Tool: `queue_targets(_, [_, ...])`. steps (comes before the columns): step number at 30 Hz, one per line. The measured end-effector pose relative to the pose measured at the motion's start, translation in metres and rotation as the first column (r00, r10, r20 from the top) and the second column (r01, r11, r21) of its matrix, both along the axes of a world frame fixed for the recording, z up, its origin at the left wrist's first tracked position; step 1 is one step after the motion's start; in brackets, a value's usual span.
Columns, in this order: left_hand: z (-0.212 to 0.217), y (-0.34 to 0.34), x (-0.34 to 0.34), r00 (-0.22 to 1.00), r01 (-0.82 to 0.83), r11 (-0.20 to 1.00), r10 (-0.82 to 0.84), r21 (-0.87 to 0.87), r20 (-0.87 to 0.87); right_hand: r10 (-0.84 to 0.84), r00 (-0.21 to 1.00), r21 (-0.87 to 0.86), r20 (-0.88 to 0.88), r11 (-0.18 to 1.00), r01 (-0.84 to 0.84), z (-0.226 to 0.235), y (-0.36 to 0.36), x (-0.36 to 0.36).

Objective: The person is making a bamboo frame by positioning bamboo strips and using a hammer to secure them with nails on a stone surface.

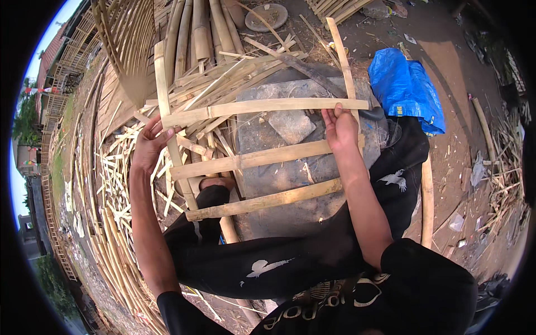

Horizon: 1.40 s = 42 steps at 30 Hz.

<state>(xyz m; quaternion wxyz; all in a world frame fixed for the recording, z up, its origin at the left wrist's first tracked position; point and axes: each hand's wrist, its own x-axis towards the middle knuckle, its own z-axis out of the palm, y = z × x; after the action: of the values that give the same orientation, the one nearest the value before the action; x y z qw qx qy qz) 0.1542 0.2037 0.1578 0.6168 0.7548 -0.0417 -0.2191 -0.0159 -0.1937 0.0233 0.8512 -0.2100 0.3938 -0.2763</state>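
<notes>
A ladder-like bamboo frame lies across my lap and the dark flat surface in front of me. It has three cross slats, the far bamboo slat, the middle bamboo slat and the near bamboo slat, over a left upright strip and a right upright strip. My left hand is closed at the far slat's left end, pinching it where it meets the left upright. Near the far slat's right end, my right hand grips its lower edge, fingertips on the slat beside the right upright.
A grey stone rests on the dark surface behind the frame. Split bamboo offcuts litter the ground to the left, with thick bamboo poles beyond. At the right lie a blue plastic sheet and a bamboo pole.
</notes>
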Motion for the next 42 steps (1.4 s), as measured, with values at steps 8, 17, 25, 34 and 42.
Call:
queue_targets(8, [-0.005, -0.019, 0.005, 0.998, 0.060, 0.997, -0.062, 0.054, 0.034, -0.011, 0.995, -0.017, -0.101, 1.000, 0.009, -0.013, -0.007, -0.007])
queue_targets(17, [-0.008, 0.005, 0.007, 0.998, 0.060, 0.994, -0.062, 0.090, 0.014, 0.149, 0.471, -0.422, -0.869, 0.272, -0.865, 0.052, -0.111, -0.058])
queue_targets(25, [-0.009, 0.000, 0.012, 0.996, 0.087, 0.986, -0.090, 0.142, 0.017, 0.256, 0.490, -0.358, -0.834, 0.424, -0.832, -0.018, -0.106, -0.055])
queue_targets(34, [0.006, -0.053, 0.009, 0.995, 0.039, 0.999, -0.042, 0.033, 0.088, 0.295, 0.772, -0.494, -0.563, 0.629, -0.601, 0.088, -0.169, -0.055])
queue_targets(42, [-0.051, -0.158, -0.042, 0.988, 0.154, 0.988, -0.153, -0.023, 0.020, 0.016, 0.724, -0.576, -0.690, 0.593, -0.562, 0.103, -0.271, -0.119])
